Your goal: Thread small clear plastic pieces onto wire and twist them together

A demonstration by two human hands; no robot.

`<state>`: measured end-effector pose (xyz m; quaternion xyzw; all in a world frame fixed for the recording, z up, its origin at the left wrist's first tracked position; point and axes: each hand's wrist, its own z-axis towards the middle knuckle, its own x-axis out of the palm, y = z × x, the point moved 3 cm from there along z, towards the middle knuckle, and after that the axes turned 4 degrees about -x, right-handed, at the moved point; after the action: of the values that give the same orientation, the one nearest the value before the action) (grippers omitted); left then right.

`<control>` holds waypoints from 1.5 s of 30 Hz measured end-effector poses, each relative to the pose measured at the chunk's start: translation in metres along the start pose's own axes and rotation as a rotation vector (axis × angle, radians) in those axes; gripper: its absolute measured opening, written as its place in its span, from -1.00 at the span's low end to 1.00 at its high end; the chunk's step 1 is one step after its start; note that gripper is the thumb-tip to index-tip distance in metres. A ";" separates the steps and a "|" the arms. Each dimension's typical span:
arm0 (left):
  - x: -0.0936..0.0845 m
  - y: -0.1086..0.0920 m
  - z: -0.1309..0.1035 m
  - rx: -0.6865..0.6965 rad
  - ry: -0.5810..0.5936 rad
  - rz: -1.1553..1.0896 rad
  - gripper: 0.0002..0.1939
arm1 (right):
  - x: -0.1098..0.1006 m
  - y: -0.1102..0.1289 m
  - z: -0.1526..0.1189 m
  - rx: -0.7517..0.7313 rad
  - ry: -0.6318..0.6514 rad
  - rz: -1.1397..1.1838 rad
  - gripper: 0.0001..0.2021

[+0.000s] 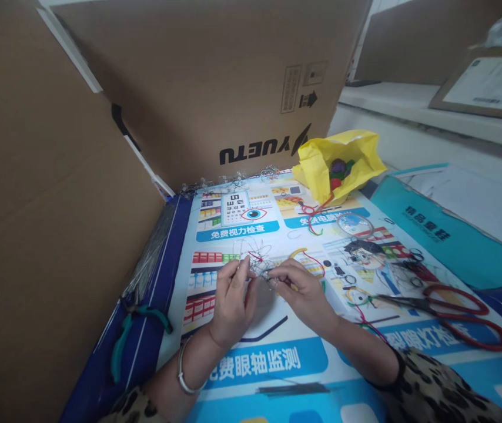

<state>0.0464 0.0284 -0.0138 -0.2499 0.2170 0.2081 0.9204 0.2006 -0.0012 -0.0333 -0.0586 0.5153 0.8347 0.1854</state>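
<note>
A tangle of thin dark wire (257, 258) with a short red strand in it is held over the printed poster (273, 317). My left hand (234, 296) pinches the tangle's left side, with its fingers bent. From the right, my right hand (304, 294) closes thumb and forefinger on the wire's lower right edge. Both sets of fingertips are nearly touching. A yellow curved piece (298, 252) lies just behind my right hand.
Teal-handled pliers (128, 332) lie at the left beside a bundle of wires (154, 247). Red-handled scissors (440, 308) rest at the right. A yellow bag (365, 158) holds coloured yarn. Cardboard (180, 88) stands behind and left. Loose wires (293, 388) lie in front.
</note>
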 end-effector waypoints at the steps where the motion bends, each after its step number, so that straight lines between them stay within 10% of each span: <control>1: 0.000 0.000 0.000 0.004 0.001 0.004 -0.44 | 0.000 0.000 0.000 0.003 -0.003 0.004 -0.87; 45: 0.001 0.004 -0.003 -0.023 0.026 0.039 -0.42 | 0.004 -0.010 -0.002 0.171 -0.064 0.099 -0.87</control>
<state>0.0446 0.0305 -0.0180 -0.2589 0.2314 0.2250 0.9104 0.2006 0.0019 -0.0438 0.0098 0.5805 0.7974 0.1646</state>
